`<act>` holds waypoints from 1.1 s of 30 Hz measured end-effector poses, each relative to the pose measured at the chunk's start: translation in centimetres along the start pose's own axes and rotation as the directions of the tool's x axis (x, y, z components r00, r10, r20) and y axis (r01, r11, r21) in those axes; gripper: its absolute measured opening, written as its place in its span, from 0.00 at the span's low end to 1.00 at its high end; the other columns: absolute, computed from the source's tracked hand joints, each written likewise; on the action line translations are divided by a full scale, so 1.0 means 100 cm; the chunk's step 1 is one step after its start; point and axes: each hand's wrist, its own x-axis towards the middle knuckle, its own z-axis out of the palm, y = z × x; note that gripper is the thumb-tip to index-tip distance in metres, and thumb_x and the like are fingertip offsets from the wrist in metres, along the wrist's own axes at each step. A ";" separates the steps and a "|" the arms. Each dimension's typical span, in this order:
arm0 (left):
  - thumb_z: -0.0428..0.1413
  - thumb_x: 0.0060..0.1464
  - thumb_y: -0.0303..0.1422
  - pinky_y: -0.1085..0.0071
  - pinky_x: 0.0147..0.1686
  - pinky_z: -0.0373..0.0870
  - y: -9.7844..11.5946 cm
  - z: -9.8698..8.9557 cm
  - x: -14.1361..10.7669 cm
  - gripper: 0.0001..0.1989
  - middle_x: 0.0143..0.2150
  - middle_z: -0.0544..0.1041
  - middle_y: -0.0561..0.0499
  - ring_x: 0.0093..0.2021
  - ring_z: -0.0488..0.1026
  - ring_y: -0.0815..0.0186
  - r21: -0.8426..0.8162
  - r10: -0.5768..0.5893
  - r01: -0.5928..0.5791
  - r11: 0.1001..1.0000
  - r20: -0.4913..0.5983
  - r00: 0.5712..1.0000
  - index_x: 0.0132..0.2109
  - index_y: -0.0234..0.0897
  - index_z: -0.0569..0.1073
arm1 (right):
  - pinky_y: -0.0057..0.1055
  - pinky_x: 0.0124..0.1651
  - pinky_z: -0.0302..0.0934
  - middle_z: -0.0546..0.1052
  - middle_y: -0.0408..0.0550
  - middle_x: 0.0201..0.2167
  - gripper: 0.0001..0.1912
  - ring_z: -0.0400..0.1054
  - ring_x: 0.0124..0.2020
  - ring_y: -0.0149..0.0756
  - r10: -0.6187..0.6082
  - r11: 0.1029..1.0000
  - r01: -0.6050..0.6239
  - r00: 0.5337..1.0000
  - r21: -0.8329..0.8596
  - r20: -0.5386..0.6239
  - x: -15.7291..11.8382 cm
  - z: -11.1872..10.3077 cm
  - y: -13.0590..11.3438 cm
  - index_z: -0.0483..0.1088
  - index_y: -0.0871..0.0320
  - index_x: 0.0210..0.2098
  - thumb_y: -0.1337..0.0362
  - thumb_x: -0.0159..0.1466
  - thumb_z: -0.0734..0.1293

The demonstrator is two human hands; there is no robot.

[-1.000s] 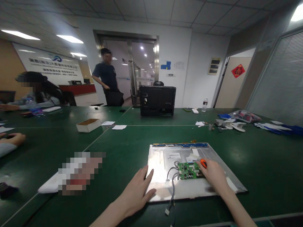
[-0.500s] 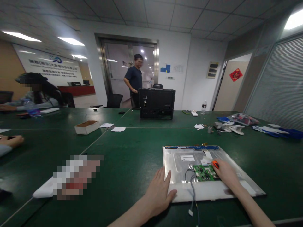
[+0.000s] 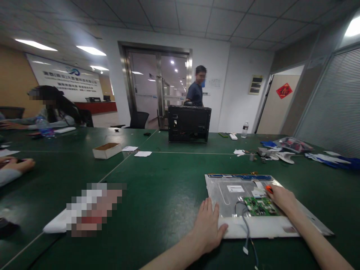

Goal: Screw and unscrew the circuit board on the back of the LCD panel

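A flat metal display panel (image 3: 225, 195) lies on the green table, with a blue strip along its far edge. On it sit a green circuit board (image 3: 257, 206) and a white label. Grey cables (image 3: 246, 228) run from the board over the near edge. My left hand (image 3: 209, 227) rests at the panel's left edge, fingers apart and holding nothing. My right hand (image 3: 284, 200) is closed on an orange tool (image 3: 269, 189) just beyond the board's right side. The tool's lower end cannot be made out.
A black monitor casing (image 3: 189, 124) stands at the far side. An open box (image 3: 107, 150) and papers (image 3: 143, 153) lie to the left. Bags and metal parts (image 3: 266, 152) are back right. One person sits left; another stands behind the casing.
The view has shifted, so the panel and both my hands appear further right. My right hand has moved slightly right relative to the board. The standing person has moved right, behind the casing.
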 end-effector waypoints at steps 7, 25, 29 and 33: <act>0.40 0.62 0.48 0.48 0.64 0.43 0.027 0.009 0.025 0.36 0.68 0.48 0.30 0.67 0.44 0.41 -0.031 0.029 -0.029 0.999 -0.001 1.000 0.66 0.22 0.54 | 0.33 0.33 0.59 0.78 0.55 0.37 0.14 0.73 0.38 0.46 -0.058 0.998 0.056 0.997 0.023 0.050 0.014 -0.021 0.004 0.73 0.57 0.37 0.60 0.66 0.57; 0.41 0.61 0.48 0.48 0.63 0.43 0.067 0.019 0.062 0.38 0.68 0.46 0.29 0.67 0.43 0.40 -0.089 0.035 -0.031 0.996 0.037 0.999 0.66 0.19 0.52 | 0.36 0.40 0.59 0.78 0.55 0.39 0.15 0.71 0.41 0.49 -0.280 0.943 0.258 0.956 0.210 0.084 0.006 0.003 -0.005 0.73 0.57 0.37 0.60 0.63 0.57; 0.40 0.61 0.48 0.49 0.64 0.40 0.072 0.021 0.072 0.38 0.68 0.47 0.28 0.67 0.42 0.40 -0.090 0.049 -0.045 0.995 0.047 0.998 0.66 0.19 0.52 | 0.38 0.45 0.61 0.77 0.57 0.45 0.19 0.70 0.45 0.49 -0.278 0.932 0.252 0.958 0.262 0.067 0.001 0.004 0.010 0.73 0.58 0.43 0.57 0.62 0.57; 0.40 0.61 0.48 0.49 0.64 0.38 0.075 0.024 0.080 0.38 0.68 0.48 0.30 0.68 0.42 0.41 -0.081 0.055 -0.053 0.995 0.034 0.998 0.66 0.19 0.52 | 0.39 0.47 0.62 0.77 0.56 0.45 0.19 0.71 0.45 0.49 -0.256 0.884 0.198 0.963 0.424 0.084 -0.016 0.011 0.040 0.75 0.55 0.39 0.52 0.56 0.61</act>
